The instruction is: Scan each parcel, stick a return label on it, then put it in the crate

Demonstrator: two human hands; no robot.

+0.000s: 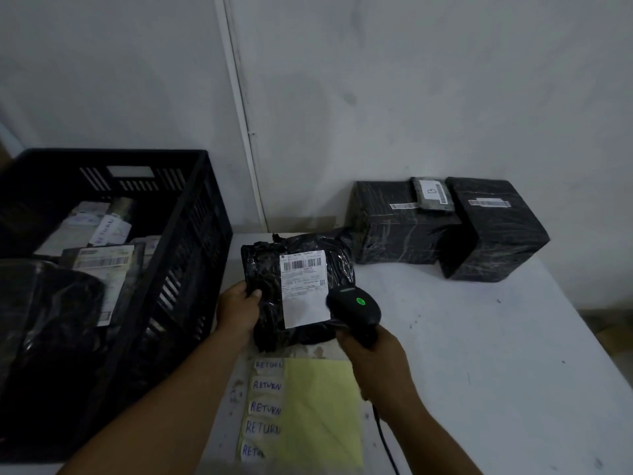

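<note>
A black plastic-wrapped parcel (267,289) with a white shipping label (304,289) is tilted up at the table's middle. My left hand (238,311) grips its left edge, thumb on top. My right hand (375,365) holds a black barcode scanner (358,308) by its handle, its head over the label's lower right corner, a green light lit on top. Several white handwritten RETURN labels (265,407) lie in a column beside a yellow sheet (322,413) near the front edge. The black crate (191,214) on the left holds several labelled parcels.
Two black wrapped boxes (400,231) (493,231) stand at the back right against the wall, a small flat parcel (433,195) lying across them. The scanner's cable (385,443) runs off the front edge. The white table (479,337) stretches right.
</note>
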